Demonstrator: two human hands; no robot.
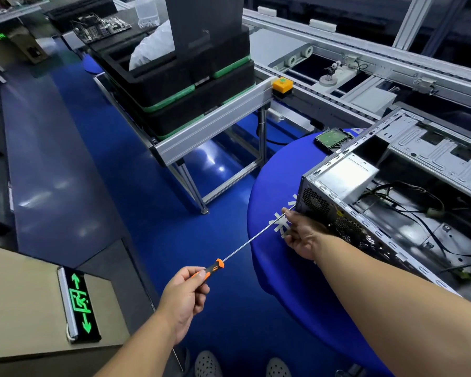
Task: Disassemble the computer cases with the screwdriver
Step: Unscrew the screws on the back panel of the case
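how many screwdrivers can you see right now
1. The screwdriver runs from the left hand to the computer case rear, steadied by the right hand. Others may be hidden.

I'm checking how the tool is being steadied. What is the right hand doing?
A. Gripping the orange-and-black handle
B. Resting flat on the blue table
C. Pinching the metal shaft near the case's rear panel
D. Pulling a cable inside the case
C: the right hand pinches the screwdriver shaft beside the computer case rear corner, while the left hand holds the handle.
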